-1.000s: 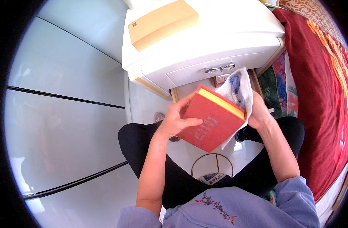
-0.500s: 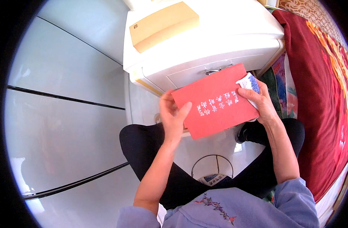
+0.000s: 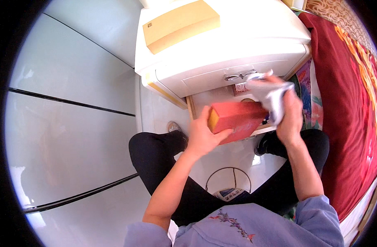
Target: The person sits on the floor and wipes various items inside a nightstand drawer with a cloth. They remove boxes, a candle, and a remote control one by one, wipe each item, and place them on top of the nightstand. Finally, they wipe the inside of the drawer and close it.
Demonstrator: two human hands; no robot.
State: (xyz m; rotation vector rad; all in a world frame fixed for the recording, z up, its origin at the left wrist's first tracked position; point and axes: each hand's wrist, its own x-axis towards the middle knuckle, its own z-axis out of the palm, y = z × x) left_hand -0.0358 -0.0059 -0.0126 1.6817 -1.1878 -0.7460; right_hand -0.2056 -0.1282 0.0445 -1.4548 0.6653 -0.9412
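My left hand [image 3: 201,138] grips the left end of a red box [image 3: 240,117], thumb on the near face and fingers behind. The box is tilted, so its yellow end face shows; the white writing on it is blurred. At its right end my right hand [image 3: 293,117] is closed around a crumpled white cloth [image 3: 271,96], smeared by motion. I cannot tell whether the cloth touches the box. Below them a lower drawer [image 3: 262,131] stands pulled out, with small items inside partly hidden by the box and hands.
A white cabinet [image 3: 258,24] with a metal handle [image 3: 240,76] stands ahead, a tan box [image 3: 182,25] on top. Glossy pale panels [image 3: 73,140] rise at left. A bed with a dark red cover [image 3: 340,123] is at right. A round wire frame [image 3: 233,168] is between my legs.
The red box has turned from its broad written face to an angle, baring its yellow end and the drawer beyond. My right hand has left the box's edge and swept upward with the cloth.
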